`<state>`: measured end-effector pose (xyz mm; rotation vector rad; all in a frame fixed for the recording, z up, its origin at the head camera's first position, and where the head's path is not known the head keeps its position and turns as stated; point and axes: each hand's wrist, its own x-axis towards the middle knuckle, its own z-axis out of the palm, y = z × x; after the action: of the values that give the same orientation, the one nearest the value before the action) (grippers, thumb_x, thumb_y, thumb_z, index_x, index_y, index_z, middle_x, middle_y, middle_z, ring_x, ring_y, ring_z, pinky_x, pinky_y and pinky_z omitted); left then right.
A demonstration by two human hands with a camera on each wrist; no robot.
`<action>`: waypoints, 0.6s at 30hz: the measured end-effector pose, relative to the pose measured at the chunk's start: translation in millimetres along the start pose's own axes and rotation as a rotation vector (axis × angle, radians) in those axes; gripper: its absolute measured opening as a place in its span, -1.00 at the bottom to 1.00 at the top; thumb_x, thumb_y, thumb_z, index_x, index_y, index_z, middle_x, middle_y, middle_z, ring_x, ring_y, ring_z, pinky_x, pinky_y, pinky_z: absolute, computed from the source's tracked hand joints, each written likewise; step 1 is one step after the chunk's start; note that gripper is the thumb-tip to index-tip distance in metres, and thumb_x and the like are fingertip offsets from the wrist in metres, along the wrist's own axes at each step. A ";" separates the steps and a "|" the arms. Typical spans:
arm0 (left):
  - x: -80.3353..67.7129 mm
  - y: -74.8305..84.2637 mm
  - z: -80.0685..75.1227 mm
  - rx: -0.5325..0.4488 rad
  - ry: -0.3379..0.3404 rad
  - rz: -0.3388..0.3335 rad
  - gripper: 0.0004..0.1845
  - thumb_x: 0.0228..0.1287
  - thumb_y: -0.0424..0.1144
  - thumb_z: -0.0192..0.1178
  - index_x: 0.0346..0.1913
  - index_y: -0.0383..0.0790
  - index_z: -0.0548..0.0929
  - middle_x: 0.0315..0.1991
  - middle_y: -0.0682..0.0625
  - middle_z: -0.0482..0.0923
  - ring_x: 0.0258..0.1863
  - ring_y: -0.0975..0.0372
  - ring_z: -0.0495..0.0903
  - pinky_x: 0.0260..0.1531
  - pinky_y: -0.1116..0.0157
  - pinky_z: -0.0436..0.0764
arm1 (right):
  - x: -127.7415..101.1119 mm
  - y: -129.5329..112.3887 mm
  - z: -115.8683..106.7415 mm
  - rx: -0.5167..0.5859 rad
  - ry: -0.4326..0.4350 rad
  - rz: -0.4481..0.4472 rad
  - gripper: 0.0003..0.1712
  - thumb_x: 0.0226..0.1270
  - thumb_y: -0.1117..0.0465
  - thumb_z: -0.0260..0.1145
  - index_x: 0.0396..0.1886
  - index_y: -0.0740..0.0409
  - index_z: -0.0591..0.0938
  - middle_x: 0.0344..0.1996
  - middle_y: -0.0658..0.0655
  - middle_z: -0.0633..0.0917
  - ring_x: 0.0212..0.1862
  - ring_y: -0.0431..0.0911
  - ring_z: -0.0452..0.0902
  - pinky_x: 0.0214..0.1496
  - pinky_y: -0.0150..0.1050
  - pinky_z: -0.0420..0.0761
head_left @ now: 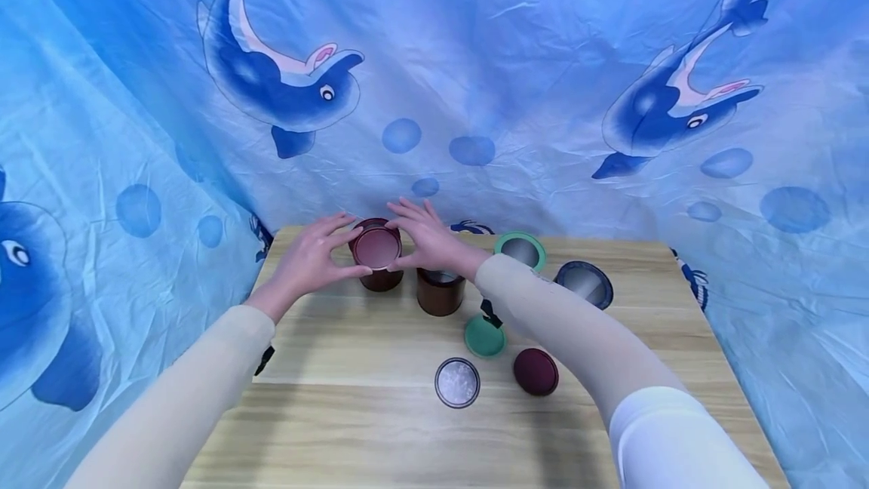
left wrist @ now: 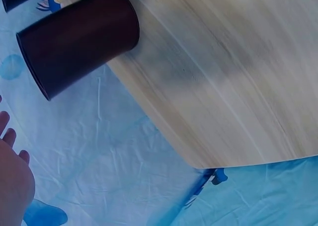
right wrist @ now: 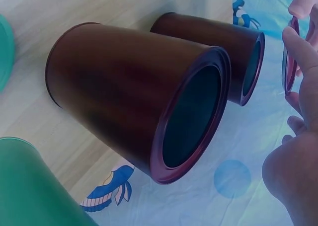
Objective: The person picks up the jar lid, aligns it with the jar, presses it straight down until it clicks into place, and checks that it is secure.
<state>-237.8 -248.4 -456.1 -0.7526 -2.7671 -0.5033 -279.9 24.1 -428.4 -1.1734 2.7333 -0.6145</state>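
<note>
A round reddish lid (head_left: pixel 377 249) is held between both hands, above the open mouth of the left brown can (head_left: pixel 381 281). My left hand (head_left: pixel 315 255) grips its left edge with thumb and fingers. On the opposite edge, my right hand (head_left: pixel 431 241) pinches the lid between thumb and fingers. In the right wrist view the lid (right wrist: pixel 289 62) appears edge-on, apart from the cans. A second brown can (head_left: pixel 440 297) stands uncovered under the right wrist; its dark opening shows in the right wrist view. The left wrist view catches only part of the left hand (left wrist: pixel 15 181).
Right of the brown cans stand a green can (head_left: pixel 539 247) and a dark blue can (head_left: pixel 585 283), partly behind the right forearm. Nearer on the wooden table (head_left: pixel 353 429) lie a green lid (head_left: pixel 485 337), a dark red lid (head_left: pixel 535 372) and a dark-rimmed silvery lid (head_left: pixel 458 382).
</note>
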 end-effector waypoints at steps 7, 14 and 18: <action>4.2 -13.1 0.3 0.006 -0.049 -0.036 -0.09 0.10 0.26 0.58 0.44 -0.16 0.64 0.50 -0.23 0.48 0.57 -0.15 0.33 0.53 -0.29 0.26 | 16.1 4.7 4.5 0.006 -0.018 0.015 -0.10 0.28 -0.18 0.61 0.49 0.14 0.55 0.71 0.19 0.17 0.75 0.10 -0.16 0.72 0.26 -0.29; 7.8 -19.2 3.9 -0.018 -0.107 -0.086 -0.08 0.14 0.32 0.54 0.48 -0.10 0.61 0.53 -0.20 0.45 0.58 -0.16 0.31 0.53 -0.29 0.26 | 25.8 10.6 8.3 0.000 -0.054 0.034 -0.10 0.29 -0.19 0.60 0.50 0.10 0.55 0.72 0.14 0.16 0.75 0.06 -0.17 0.72 0.27 -0.28; 11.0 -22.8 5.8 -0.030 -0.115 -0.094 -0.10 0.14 0.31 0.55 0.47 -0.10 0.62 0.54 -0.20 0.44 0.57 -0.17 0.31 0.53 -0.29 0.26 | 31.7 14.4 10.7 0.000 -0.049 0.034 -0.13 0.28 -0.18 0.61 0.47 0.11 0.57 0.71 0.15 0.18 0.75 0.08 -0.15 0.72 0.30 -0.27</action>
<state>-259.8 -259.7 -464.1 -0.6798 -2.9188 -0.5364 -309.0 7.0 -442.0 -1.1245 2.7062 -0.5746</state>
